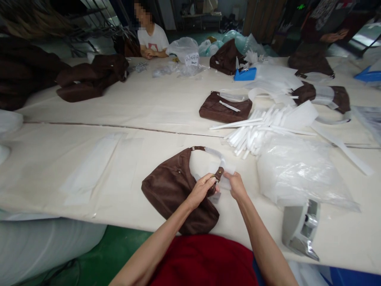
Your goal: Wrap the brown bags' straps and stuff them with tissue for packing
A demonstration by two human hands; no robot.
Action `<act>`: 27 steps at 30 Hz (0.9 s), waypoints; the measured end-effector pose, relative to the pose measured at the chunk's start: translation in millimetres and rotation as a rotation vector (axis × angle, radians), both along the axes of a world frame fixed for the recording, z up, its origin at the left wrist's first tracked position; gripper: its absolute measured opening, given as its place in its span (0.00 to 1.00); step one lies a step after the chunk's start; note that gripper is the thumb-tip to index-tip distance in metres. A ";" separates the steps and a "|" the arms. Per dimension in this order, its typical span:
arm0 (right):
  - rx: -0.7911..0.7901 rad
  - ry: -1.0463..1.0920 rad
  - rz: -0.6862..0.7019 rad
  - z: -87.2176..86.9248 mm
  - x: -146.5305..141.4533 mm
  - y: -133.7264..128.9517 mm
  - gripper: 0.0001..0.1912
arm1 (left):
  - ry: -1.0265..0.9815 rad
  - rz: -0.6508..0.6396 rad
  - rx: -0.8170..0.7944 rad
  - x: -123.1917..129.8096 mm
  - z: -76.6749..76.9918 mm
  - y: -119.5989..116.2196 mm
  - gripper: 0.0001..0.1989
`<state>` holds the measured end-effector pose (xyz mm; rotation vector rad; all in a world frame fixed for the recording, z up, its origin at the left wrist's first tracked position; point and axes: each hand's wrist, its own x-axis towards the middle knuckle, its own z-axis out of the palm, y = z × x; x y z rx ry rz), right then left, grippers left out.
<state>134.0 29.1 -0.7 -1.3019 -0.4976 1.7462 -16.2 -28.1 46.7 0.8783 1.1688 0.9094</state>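
A dark brown handbag (169,184) lies on the pale table in front of me, its strap arched toward the right. White wrapping (214,153) covers part of the strap. My left hand (204,190) is closed on the strap's right end, by the metal ring and buckle tab. Just right of it, my right hand (235,184) pinches a thin white translucent sheet (225,174) beside the strap. The fingertips under the sheet are partly hidden.
White foam strips (250,135) are heaped beyond my right hand, near a clear plastic bag (300,171) and a tape dispenser (300,228). Another brown bag (223,109) lies farther back. More bags are piled left (89,77). A person (152,39) sits across the table (125,107).
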 end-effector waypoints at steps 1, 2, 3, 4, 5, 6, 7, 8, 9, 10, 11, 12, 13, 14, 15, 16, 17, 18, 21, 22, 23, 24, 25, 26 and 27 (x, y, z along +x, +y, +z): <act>-0.004 0.081 0.008 2.9 -1.1 -3.4 0.17 | -0.003 0.013 -0.008 2.2 -2.0 -0.8 0.21; -0.002 0.158 0.017 5.5 -1.5 -7.0 0.18 | -0.007 0.030 -0.023 3.9 -4.0 -1.7 0.21; 0.001 0.218 0.037 7.7 -1.4 -10.6 0.19 | -0.010 0.048 -0.039 5.0 -6.0 -2.7 0.21; 0.004 0.256 0.067 9.6 -0.9 -14.1 0.19 | -0.011 0.062 -0.055 5.8 -7.7 -3.6 0.22; 0.008 0.271 0.094 11.2 -0.3 -17.3 0.18 | -0.007 0.071 -0.068 6.3 -9.2 -4.3 0.22; 0.010 0.266 0.107 12.5 0.3 -20.2 0.18 | 0.000 0.075 -0.080 6.6 -10.4 -4.8 0.23; 0.009 0.251 0.106 13.6 0.5 -22.8 0.17 | 0.005 0.079 -0.094 6.9 -11.3 -4.8 0.23; 0.007 0.238 0.097 14.6 0.3 -25.0 0.17 | 0.008 0.087 -0.110 7.3 -12.0 -4.5 0.24; 0.006 0.239 0.086 15.5 -0.5 -27.1 0.17 | 0.009 0.098 -0.124 7.7 -12.5 -3.9 0.25; 0.007 0.254 0.076 16.3 -2.0 -29.3 0.17 | 0.009 0.103 -0.137 8.3 -12.9 -3.1 0.25; 0.013 0.281 0.074 16.9 -4.2 -31.5 0.17 | 0.010 0.102 -0.147 9.1 -13.5 -2.3 0.26; 0.024 0.309 0.071 17.1 -7.0 -33.9 0.17 | 0.011 0.094 -0.154 9.9 -14.4 -1.6 0.26; 0.032 0.326 0.056 16.7 -10.4 -36.2 0.17 | 0.015 0.084 -0.161 10.8 -15.7 -1.2 0.26; 0.032 0.327 0.026 15.6 -13.9 -38.4 0.17 | 0.021 0.075 -0.169 11.7 -17.7 -1.1 0.26; 0.021 0.313 -0.015 13.8 -17.4 -40.2 0.18 | 0.028 0.071 -0.176 12.5 -20.5 -1.2 0.26; 0.004 0.295 -0.059 11.6 -20.7 -41.2 0.18 | 0.036 0.080 -0.182 13.1 -23.8 -1.4 0.26; -0.016 0.278 -0.101 9.4 -23.4 -41.5 0.18 | 0.041 0.099 -0.187 13.3 -27.5 -1.5 0.27; -0.035 0.268 -0.140 7.4 -25.4 -41.2 0.18 | 0.041 0.120 -0.196 13.0 -31.2 -1.7 0.27; -0.051 0.284 -0.233 5.4 -26.3 -38.4 0.19 | 0.008 0.224 -0.216 9.5 -38.5 -1.9 0.28; -0.052 0.292 -0.257 5.7 -25.2 -37.4 0.19 | -0.017 0.274 -0.219 7.5 -39.3 -1.5 0.29; -0.053 0.301 -0.273 6.0 -23.7 -36.5 0.20 | -0.047 0.325 -0.221 5.2 -39.6 -0.5 0.31; -0.055 0.309 -0.276 6.0 -21.9 -35.7 0.20 | -0.080 0.368 -0.224 2.9 -39.5 1.3 0.32; -0.057 0.315 -0.272 5.7 -19.9 -35.0 0.20 | -0.113 0.394 -0.233 0.8 -39.1 3.7 0.31; -0.062 0.320 -0.265 5.0 -17.8 -34.3 0.20 | -0.144 0.398 -0.251 -1.0 -38.6 6.8 0.29; -0.067 0.324 -0.260 4.2 -15.7 -33.6 0.20 | -0.173 0.380 -0.270 -2.2 -37.6 10.2 0.27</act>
